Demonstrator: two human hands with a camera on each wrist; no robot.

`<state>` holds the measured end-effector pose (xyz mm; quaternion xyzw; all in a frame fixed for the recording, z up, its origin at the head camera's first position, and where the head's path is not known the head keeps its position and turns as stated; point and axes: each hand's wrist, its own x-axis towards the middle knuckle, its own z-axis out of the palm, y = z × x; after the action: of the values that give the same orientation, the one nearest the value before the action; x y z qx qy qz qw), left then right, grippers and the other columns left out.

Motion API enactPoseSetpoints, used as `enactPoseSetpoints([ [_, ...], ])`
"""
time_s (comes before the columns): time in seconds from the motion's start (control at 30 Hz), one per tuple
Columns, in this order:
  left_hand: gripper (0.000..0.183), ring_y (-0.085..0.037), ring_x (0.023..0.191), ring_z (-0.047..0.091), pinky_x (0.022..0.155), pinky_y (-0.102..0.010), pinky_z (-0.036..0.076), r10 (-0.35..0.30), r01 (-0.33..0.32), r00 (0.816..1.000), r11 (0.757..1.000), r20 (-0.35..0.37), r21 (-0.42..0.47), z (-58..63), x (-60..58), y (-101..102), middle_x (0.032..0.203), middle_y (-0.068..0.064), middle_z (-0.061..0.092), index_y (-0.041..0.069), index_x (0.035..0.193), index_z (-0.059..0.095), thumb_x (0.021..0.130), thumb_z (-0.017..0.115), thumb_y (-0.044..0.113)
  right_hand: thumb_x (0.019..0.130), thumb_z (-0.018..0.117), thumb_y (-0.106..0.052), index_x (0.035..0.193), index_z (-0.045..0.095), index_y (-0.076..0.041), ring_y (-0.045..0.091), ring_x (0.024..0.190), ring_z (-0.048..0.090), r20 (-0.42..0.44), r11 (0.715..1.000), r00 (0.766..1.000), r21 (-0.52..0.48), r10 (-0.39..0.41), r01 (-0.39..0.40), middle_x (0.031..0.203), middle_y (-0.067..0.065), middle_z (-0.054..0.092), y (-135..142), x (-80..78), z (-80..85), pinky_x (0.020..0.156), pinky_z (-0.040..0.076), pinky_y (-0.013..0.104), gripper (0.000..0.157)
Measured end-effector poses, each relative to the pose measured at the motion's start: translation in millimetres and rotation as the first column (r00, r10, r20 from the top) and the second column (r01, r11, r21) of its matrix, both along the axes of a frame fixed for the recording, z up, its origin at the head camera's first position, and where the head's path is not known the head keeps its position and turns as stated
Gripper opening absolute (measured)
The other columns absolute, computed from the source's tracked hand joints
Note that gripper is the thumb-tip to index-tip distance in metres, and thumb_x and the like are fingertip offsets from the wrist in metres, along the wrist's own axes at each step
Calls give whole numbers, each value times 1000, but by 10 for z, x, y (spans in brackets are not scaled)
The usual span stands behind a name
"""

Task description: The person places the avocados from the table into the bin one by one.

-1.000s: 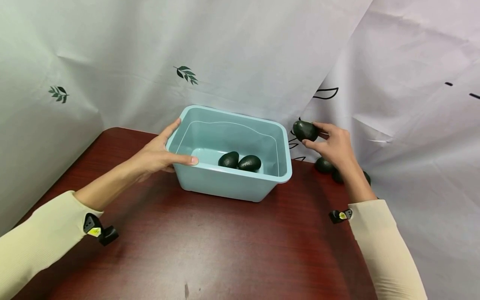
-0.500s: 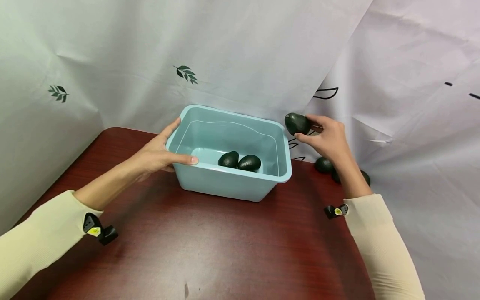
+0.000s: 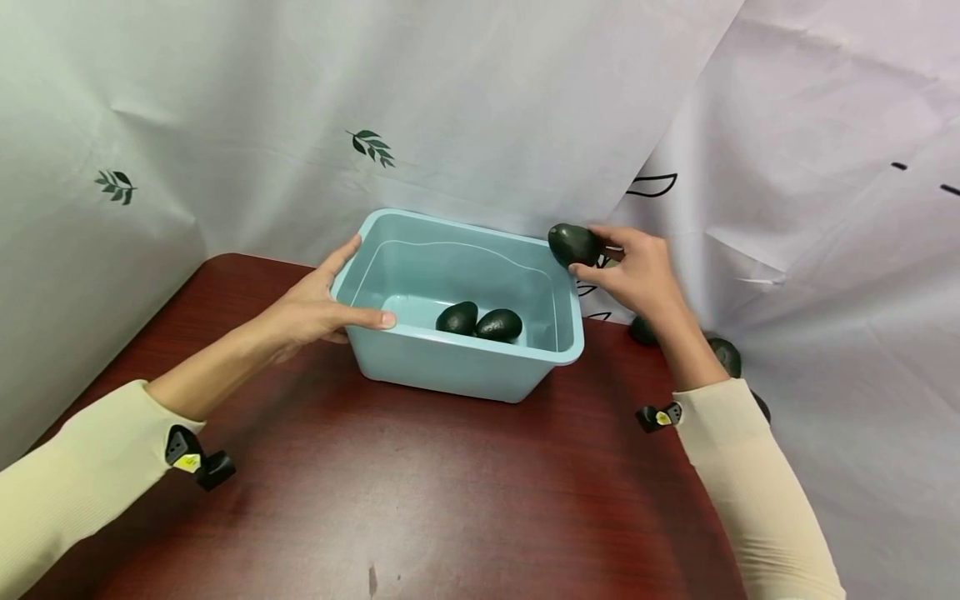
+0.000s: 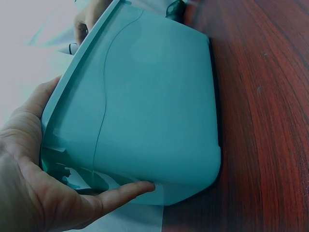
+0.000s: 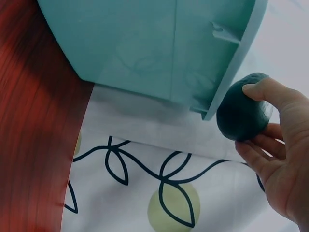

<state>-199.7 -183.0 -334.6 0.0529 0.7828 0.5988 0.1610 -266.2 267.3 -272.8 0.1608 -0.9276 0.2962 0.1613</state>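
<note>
A light blue plastic bin (image 3: pixel 442 367) stands on the table, with two dark green avocados (image 3: pixel 498 326) side by side on its floor. My left hand (image 3: pixel 309 310) grips the bin's left front corner, its thumb lying over the front rim. Held between the thumb and fingers of my right hand (image 3: pixel 639 268) is another avocado (image 3: pixel 573 245), at the bin's far right corner. In the right wrist view that avocado (image 5: pixel 243 108) appears right beside the rim, slightly outside it. The left wrist view shows the left hand (image 4: pixel 46 179) around the bin's corner, finger under the rim.
More avocados (image 3: pixel 724 357) lie at the table's right edge, partly hidden behind the right forearm. A white patterned cloth (image 3: pixel 480 108) hangs close behind the bin and along both sides. The dark red wooden table (image 3: pixel 450 483) extends in front of the bin.
My right hand has carried its avocado leftward and slightly up, from beyond the bin's right side to its far right corner. The left hand and the bin have stayed put.
</note>
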Motion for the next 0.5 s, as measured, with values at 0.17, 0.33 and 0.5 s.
enactPoseSetpoints([
  [0.17, 137, -41, 156, 46, 111, -67, 60, -3, 3, 1000, 1000, -1, -1, -2, -5, -6, 185, -15, 24, 56, 177, -8, 93, 96, 31, 88, 96, -21, 142, 77, -2, 42, 119, 82, -20, 1000, 999, 16, 25, -25, 140, 23, 78, -65, -31, -32, 104, 64, 57, 60],
  [0.33, 137, -41, 155, 48, 111, -66, 60, -4, 4, 1000, 1000, 2, 1, -3, -4, -3, 185, -14, 23, 56, 177, -9, 92, 96, 31, 88, 96, -18, 143, 77, -1, 41, 122, 81, -4, 999, 999, -15, 44, -44, 141, 23, 78, -146, -53, -62, 104, 64, 56, 61],
  [0.5, 137, -40, 155, 49, 111, -64, 61, -3, 3, 1000, 1000, 5, 5, -2, -4, -5, 185, -14, 24, 56, 177, -9, 92, 96, 30, 89, 96, -19, 145, 76, -4, 39, 127, 79, 52, 997, 997, -55, 61, -59, 146, 20, 76, -226, -68, -70, 105, 64, 56, 62],
])
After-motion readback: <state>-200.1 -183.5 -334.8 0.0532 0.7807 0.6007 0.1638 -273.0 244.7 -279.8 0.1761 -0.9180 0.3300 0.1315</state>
